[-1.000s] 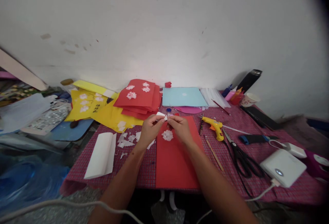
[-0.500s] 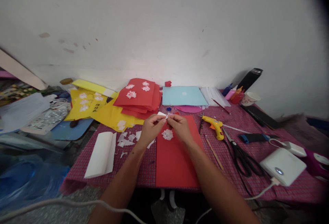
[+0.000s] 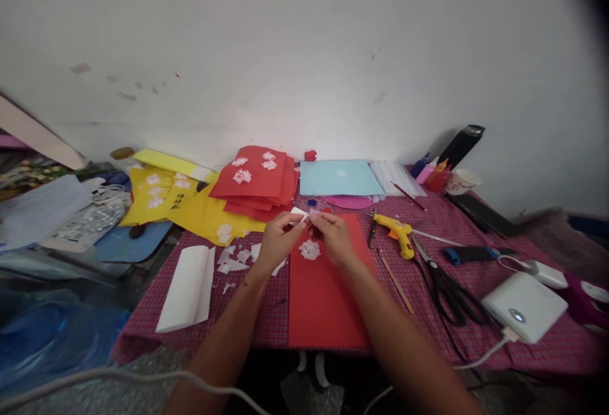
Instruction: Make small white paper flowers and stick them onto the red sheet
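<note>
My left hand (image 3: 280,239) and my right hand (image 3: 333,236) meet above the far part of a red sheet (image 3: 328,307). Both pinch a small white paper piece (image 3: 306,216) between their fingertips; its far side is partly hidden by the fingers. A pale paper flower (image 3: 309,250) lies on the red sheet between my wrists. Torn white scraps (image 3: 233,263) are scattered left of my left hand, beside a folded white paper (image 3: 187,288).
Red cards with flowers (image 3: 261,177), yellow sheets (image 3: 209,212) and a light blue sheet (image 3: 340,177) lie along the back. To the right are a yellow glue gun (image 3: 397,232), black-handled scissors (image 3: 451,291), a white power bank (image 3: 524,306) and a paper cup (image 3: 463,181).
The fingers of my right hand have shifted slightly around the white paper piece, and a little more of it shows. My left hand has hardly moved.
</note>
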Action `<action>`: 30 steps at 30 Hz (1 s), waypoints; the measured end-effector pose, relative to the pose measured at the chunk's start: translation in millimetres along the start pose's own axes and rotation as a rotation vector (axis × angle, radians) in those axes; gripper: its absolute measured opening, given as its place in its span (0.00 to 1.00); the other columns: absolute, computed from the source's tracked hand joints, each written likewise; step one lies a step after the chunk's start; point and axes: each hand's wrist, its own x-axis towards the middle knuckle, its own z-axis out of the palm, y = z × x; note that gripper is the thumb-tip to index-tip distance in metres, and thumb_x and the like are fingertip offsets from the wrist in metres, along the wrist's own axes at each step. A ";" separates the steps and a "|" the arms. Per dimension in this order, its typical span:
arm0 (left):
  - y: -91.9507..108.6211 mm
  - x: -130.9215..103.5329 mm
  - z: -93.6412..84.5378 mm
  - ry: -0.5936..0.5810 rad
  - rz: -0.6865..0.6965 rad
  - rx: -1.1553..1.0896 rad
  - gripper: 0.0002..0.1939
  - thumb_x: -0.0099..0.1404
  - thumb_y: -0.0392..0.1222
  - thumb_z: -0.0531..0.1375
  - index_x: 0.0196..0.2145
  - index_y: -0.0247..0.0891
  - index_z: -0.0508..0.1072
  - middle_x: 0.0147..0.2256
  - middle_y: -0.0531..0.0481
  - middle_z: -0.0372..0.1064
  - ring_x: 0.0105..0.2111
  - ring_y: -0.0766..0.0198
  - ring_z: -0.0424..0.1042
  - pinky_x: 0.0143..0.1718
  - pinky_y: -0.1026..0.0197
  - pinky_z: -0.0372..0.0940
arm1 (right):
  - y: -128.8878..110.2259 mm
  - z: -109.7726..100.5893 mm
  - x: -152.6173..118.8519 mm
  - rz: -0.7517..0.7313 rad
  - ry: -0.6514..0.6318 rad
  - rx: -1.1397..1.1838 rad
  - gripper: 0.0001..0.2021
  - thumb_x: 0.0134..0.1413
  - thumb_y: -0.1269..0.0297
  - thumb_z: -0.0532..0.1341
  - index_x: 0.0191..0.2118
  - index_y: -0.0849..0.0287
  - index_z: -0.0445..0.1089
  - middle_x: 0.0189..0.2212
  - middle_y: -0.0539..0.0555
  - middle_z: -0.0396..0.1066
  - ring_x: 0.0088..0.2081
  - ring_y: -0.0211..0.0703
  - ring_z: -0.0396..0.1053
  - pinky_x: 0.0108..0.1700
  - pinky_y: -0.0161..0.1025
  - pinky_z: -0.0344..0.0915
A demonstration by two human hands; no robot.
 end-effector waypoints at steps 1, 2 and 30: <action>0.0 -0.1 0.2 -0.001 0.013 0.018 0.11 0.63 0.44 0.62 0.40 0.37 0.79 0.38 0.46 0.75 0.37 0.62 0.73 0.38 0.62 0.67 | 1.0 -0.2 0.4 0.014 0.000 0.023 0.13 0.51 0.54 0.64 0.28 0.60 0.74 0.19 0.50 0.69 0.21 0.36 0.62 0.25 0.35 0.58; 0.4 -0.3 0.3 0.002 0.034 0.045 0.11 0.63 0.44 0.62 0.40 0.37 0.79 0.38 0.46 0.75 0.36 0.62 0.73 0.38 0.62 0.66 | 1.7 -0.4 0.7 0.026 0.000 0.044 0.13 0.51 0.54 0.64 0.28 0.61 0.74 0.19 0.51 0.69 0.20 0.36 0.62 0.24 0.34 0.58; 2.1 -5.6 0.6 0.064 0.389 0.392 0.12 0.67 0.37 0.56 0.44 0.43 0.77 0.42 0.45 0.74 0.44 0.60 0.72 0.48 0.58 0.67 | -1.9 2.4 -1.0 0.128 -0.050 0.281 0.10 0.47 0.59 0.67 0.26 0.61 0.73 0.18 0.50 0.69 0.20 0.36 0.63 0.23 0.34 0.57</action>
